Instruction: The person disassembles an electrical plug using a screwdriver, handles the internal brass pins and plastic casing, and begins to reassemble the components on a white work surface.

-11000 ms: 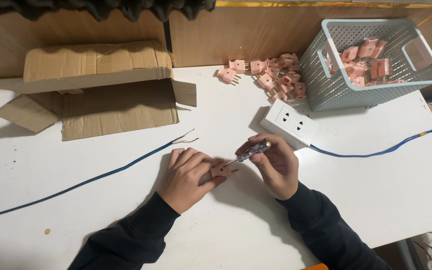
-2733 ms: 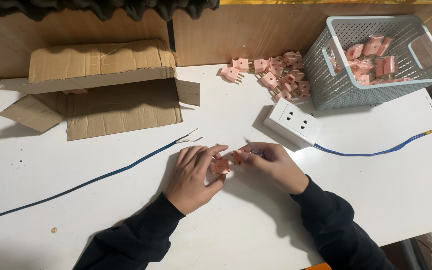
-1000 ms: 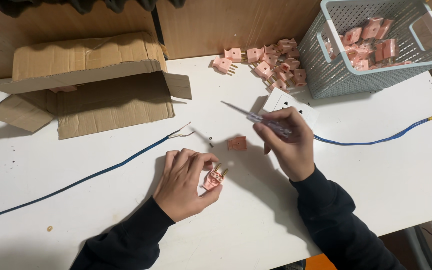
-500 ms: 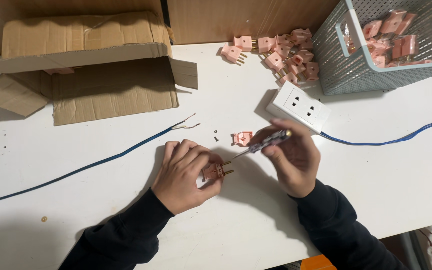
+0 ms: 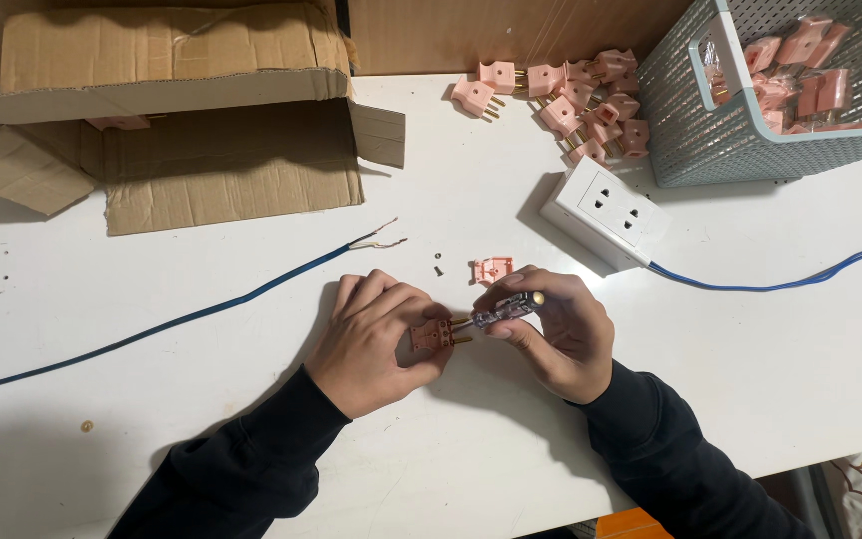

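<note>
Left hand (image 5: pixel 371 339) curled knuckles-up, pinching a pink plug half (image 5: pixel 432 334) low on the white counter (image 5: pixel 251 459). Right hand (image 5: pixel 556 329) closed round a small screwdriver (image 5: pixel 501 310), tip at the plug. Loose pink cover (image 5: pixel 492 269) and screw (image 5: pixel 439 269) just above; white socket block (image 5: pixel 607 212) and blue cable (image 5: pixel 182 319) nearby.

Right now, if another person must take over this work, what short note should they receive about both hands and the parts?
Left hand: grip closed on a pink plug half, prongs toward the right, held low over the white table.
Right hand: holds a small screwdriver, tip at the plug half.
Nearby: the plug cover and one small screw lie loose just above the hands; the blue cable with stripped end lies to the left.
Done: plug is opened.
Left: cable is not yet in the plug; cover and screw still off.
</note>
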